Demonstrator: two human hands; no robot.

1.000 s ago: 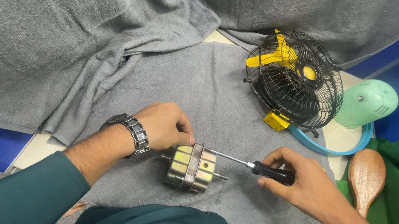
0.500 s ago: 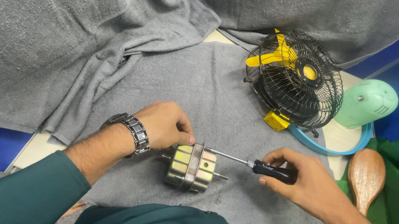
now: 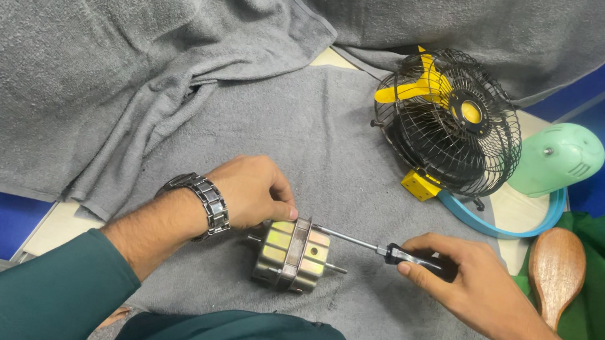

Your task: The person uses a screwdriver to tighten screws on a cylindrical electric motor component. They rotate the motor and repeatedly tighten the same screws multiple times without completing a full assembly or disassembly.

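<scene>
Motor (image 3: 291,255) out of fan (image 3: 447,120), steadied by left hand (image 3: 255,191); screwdriver (image 3: 386,251) gripped by right hand (image 3: 465,286), tip at casing; motor casing not yet opened.

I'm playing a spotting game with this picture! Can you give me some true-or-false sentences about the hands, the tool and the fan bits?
1. The right hand holds a screwdriver. True.
2. The left hand rests on the small metal motor. True.
3. The black fan cage has red blades. False: the blades are yellow.
4. The wooden brush lies in the left hand. False: it lies to the right, untouched.
5. The motor sits on a grey towel. True.
</scene>
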